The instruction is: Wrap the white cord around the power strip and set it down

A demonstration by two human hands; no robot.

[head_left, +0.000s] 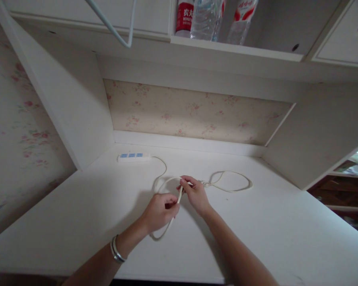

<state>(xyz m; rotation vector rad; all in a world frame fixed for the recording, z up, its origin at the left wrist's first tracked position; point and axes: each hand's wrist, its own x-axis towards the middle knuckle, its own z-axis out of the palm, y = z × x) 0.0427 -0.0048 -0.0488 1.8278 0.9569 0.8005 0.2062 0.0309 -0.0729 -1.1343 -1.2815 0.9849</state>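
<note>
A looped white cable (170, 179) is held between my two hands above the white desktop. My left hand (161, 211) is closed on the near part of the loop, with cable hanging below its fingers. Just beyond it and to the right, my right hand (194, 194) pinches the same cable near the top of the loop. From the loop the cord runs back to a white power strip (134, 158) with blue-marked sockets, lying at the back left. Right of my right hand, a further bundled coil of the cable (233, 190) rests on the desk.
The white desktop (256, 234) is bounded by side panels (319, 131) left and right. A shelf above holds several plastic bottles (204, 20). A pale blue metal rod or hanger (119, 37) hangs at the upper left. Floral wallpaper (179, 111) covers the back.
</note>
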